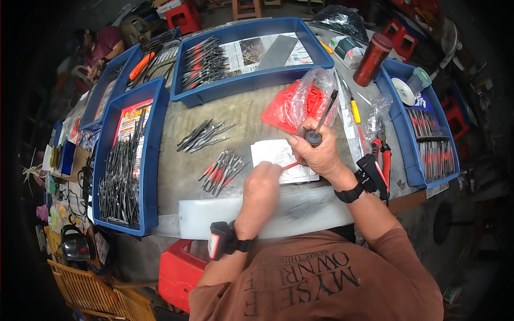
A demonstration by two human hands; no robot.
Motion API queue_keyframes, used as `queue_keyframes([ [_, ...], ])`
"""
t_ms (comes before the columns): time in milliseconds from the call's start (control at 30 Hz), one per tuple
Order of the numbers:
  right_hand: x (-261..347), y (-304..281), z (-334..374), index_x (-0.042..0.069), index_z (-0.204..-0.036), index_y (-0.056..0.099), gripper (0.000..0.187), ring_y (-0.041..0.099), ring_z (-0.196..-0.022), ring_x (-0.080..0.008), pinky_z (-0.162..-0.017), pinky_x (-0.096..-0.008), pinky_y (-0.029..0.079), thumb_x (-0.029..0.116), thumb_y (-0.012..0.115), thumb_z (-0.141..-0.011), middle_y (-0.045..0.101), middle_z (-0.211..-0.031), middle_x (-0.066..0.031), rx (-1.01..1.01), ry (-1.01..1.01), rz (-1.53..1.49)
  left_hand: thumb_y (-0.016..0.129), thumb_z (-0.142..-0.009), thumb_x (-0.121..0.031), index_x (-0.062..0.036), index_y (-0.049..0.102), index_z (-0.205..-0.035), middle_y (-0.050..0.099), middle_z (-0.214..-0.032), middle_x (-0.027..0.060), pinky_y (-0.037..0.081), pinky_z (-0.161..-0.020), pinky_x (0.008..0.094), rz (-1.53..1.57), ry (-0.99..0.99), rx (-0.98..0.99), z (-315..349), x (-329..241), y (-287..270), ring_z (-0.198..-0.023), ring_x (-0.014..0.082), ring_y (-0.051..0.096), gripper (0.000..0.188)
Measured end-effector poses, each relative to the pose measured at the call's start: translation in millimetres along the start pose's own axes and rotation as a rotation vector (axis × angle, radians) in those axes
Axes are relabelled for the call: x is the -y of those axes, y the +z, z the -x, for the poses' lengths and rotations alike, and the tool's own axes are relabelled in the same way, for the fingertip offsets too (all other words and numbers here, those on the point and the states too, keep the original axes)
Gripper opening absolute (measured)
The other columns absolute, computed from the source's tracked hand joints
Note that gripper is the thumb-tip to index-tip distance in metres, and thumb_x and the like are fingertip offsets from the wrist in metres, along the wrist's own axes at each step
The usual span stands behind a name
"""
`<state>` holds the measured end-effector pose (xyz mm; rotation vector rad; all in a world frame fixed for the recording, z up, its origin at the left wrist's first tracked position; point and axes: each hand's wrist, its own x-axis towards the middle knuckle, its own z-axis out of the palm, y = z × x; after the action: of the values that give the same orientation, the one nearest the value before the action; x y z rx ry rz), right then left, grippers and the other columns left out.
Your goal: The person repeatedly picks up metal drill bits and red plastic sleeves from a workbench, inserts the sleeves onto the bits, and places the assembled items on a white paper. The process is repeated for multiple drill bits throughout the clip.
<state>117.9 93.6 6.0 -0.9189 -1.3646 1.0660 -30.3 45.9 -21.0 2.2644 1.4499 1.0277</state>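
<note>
Blue trays [241, 84] edge the worktop [241, 109], leaving bare room mid-surface; at the white paper [269, 152], the palm-down left hand [261, 184] pinches a slim red piece [291, 166], the right hand [320, 153] clasps a tilted dark rod [327, 109].

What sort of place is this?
It looks like a small workshop, though I can't be sure. There's a big worktable with blue trays of thin dark pieces, plus hand tools, like one with a yellow handle.
</note>
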Motion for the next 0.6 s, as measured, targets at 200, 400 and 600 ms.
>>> queue_keyframes([
  [200, 32.0, 5.5, -0.2, 0.004, -0.074, 0.045, 0.017, 0.046, -0.045, -0.0066, -0.039, -0.0209, 0.036, 0.002, 0.061, -0.079, 0.048, -0.054, -0.0013, 0.036, -0.110, -0.001, 0.060, -0.073, 0.002, 0.0009, 0.061, -0.079, 0.057, -0.075, 0.0149, 0.046, -0.061, 0.0391, -0.011, -0.016, 0.010, 2.0, 5.0, 1.6, -0.069, 0.0327, 0.057, 0.006],
  [400, 53.5, 12.5, 2.4, 0.003, -0.076, 0.042, 0.016, 0.049, -0.049, -0.0118, -0.046, -0.0266, 0.042, -0.001, 0.058, -0.077, 0.050, -0.057, -0.0069, 0.121, -0.443, -0.061, 0.050, -0.070, 0.005, -0.0015, 0.054, -0.074, 0.050, -0.074, 0.0149, 0.043, -0.061, 0.0425, 0.039, 0.036, -0.041, 0.6, 5.9, 4.1, -0.068, 0.0339, 0.052, 0.009],
  [600, 25.2, 28.0, -4.2, 0.004, -0.072, 0.049, 0.016, 0.048, -0.047, -0.0055, -0.041, -0.0200, 0.036, 0.005, 0.064, -0.077, 0.052, -0.058, -0.0007, 0.119, -0.079, -0.005, 0.053, -0.071, 0.003, -0.0011, 0.056, -0.074, 0.051, -0.072, 0.0142, 0.043, -0.060, 0.0414, 0.061, -0.010, -0.027, 0.5, 4.0, 1.6, -0.067, 0.0328, 0.053, 0.006],
])
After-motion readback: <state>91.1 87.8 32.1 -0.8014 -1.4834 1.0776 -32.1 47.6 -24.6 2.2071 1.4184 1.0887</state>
